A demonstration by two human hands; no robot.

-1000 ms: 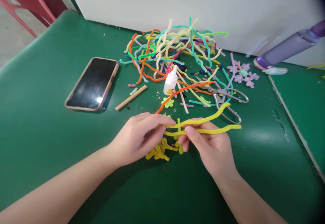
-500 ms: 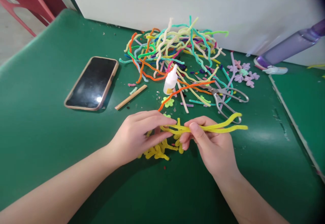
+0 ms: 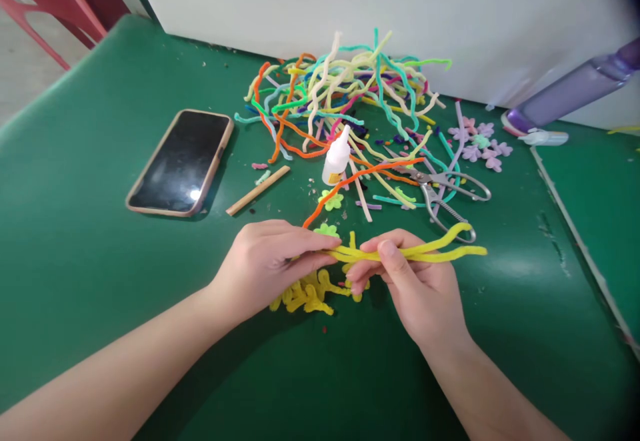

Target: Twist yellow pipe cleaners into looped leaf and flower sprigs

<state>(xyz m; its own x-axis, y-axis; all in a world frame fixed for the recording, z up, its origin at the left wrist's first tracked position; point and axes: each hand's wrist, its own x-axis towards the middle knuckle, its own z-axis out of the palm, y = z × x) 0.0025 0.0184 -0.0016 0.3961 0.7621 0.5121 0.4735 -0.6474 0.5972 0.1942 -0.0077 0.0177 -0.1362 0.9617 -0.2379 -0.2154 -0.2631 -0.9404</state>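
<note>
Yellow pipe cleaners (image 3: 440,249) stretch between my two hands, their free ends pointing right. My left hand (image 3: 273,254) pinches their left part between thumb and fingers. My right hand (image 3: 417,284) grips them further along, thumb on top. Beneath my hands lies a bundle of bent yellow pipe cleaner pieces (image 3: 310,294), partly covered by the left hand. Two light green flower shapes lie just beyond: one green flower (image 3: 331,199) near the glue bottle (image 3: 337,156), another green flower (image 3: 327,229) close to my left fingertips. An orange pipe cleaner (image 3: 360,174) runs toward my left hand.
A heap of coloured pipe cleaners (image 3: 345,87) lies at the back. Scissors (image 3: 440,191) rest right of the glue bottle. A phone (image 3: 180,164) and a wooden stick (image 3: 257,191) lie left. Pastel flowers (image 3: 481,142) and a purple bottle (image 3: 570,94) are at the right.
My left thumb and fingers have closed more tightly on the yellow pipe cleaners. The right fingers have shifted slightly left, and more of the nearer green flower shows.
</note>
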